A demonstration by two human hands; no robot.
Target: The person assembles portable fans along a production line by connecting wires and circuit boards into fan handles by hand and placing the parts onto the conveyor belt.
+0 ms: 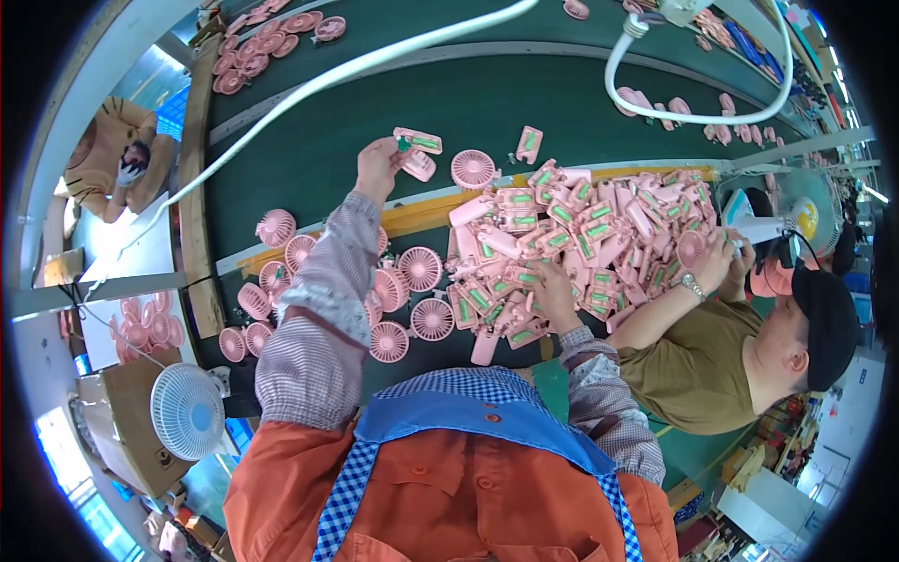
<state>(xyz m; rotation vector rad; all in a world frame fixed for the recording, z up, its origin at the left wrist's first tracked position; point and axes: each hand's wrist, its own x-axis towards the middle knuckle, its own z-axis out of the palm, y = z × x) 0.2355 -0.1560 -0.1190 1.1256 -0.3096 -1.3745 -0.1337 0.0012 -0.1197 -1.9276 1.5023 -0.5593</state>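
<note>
Out over the green belt, my left hand pinches a pink handle casing with a green insert; a second pink piece is just below it, and I cannot tell if it is held too. My right hand rests its fingers on the near side of a large heap of pink handle casings, many with green inserts. Its fingertips blend into the heap, so a grip there cannot be made out. Round pink fan heads lie around my left forearm. Another fan head and a loose casing lie on the belt.
At my right a person in an olive shirt handles a pink part at the heap's edge. A white cable arches overhead. More fan heads lie far left. A white fan stands left, near a cardboard box. Another person sits beyond.
</note>
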